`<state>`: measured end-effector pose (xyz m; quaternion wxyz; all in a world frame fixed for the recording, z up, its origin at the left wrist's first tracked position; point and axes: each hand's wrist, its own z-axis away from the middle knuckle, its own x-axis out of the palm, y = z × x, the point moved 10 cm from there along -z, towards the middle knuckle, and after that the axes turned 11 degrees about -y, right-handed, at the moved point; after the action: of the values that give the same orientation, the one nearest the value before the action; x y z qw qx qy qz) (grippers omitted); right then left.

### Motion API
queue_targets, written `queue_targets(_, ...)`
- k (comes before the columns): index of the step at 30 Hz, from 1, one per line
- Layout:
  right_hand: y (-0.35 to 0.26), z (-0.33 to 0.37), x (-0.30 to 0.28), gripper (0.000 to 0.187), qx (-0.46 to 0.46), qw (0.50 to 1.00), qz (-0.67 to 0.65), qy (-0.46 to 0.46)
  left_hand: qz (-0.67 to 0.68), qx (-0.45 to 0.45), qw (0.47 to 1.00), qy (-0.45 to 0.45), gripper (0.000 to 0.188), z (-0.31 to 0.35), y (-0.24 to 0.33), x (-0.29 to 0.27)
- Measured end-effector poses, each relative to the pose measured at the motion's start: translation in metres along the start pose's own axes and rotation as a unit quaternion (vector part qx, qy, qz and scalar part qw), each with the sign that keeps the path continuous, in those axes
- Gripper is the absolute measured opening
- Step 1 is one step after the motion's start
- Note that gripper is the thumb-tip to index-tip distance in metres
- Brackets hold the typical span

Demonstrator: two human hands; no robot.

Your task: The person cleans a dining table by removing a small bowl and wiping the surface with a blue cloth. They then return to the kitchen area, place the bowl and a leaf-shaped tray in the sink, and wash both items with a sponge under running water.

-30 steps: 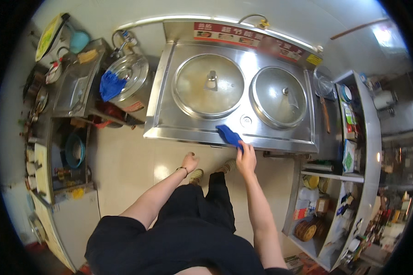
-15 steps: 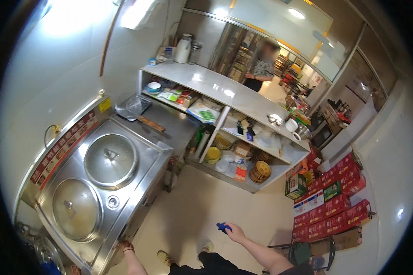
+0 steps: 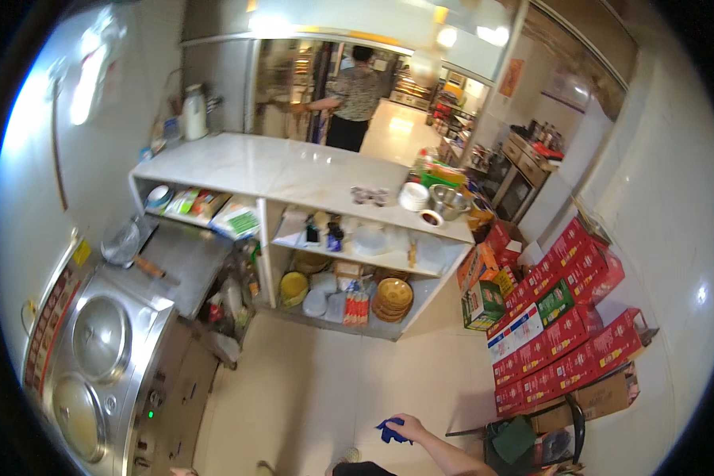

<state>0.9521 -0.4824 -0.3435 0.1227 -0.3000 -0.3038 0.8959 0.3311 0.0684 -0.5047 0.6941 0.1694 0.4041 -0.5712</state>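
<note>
My right hand is closed around a crumpled dark blue cloth, held above the tiled floor. Of my left hand, only a sliver shows at the lower edge, beside the front of the steel cooker; its fingers are hidden. The steel cooker has two round lidded wells, a far lid and a near lid, with knobs and a green light on its front panel.
Ahead stands a white shelf counter with bowls, bags and stacked baskets. A steel side table adjoins the cooker. Stacked red boxes and a black chair line the right. Beyond the counter a person stands facing away.
My view has swung to the right, and the cooker now sits further left. My left hand has nearly left the picture. The cloth stays in my right hand. The person beyond the counter has turned away.
</note>
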Motion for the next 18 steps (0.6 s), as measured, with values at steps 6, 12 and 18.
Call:
queue_targets(6, 0.032, -0.039, -0.182, 0.042, -0.080, 0.985, -0.148, -0.026, -0.162, 0.207, 0.964, -0.030, 0.040, 0.122, 0.181, 0.066)
queue_targets(12, 0.034, -0.084, -0.429, 0.024, -0.202, 0.891, -0.400, 0.077, -0.159, 0.312, 0.937, -0.017, 0.042, 0.301, 0.401, 0.058)
queue_targets(18, 0.109, -0.072, -0.622, 0.039, -0.229, 0.796, -0.548, 0.114, -0.100, 0.481, 0.845, -0.211, 0.045, 0.484, 0.673, 0.253)
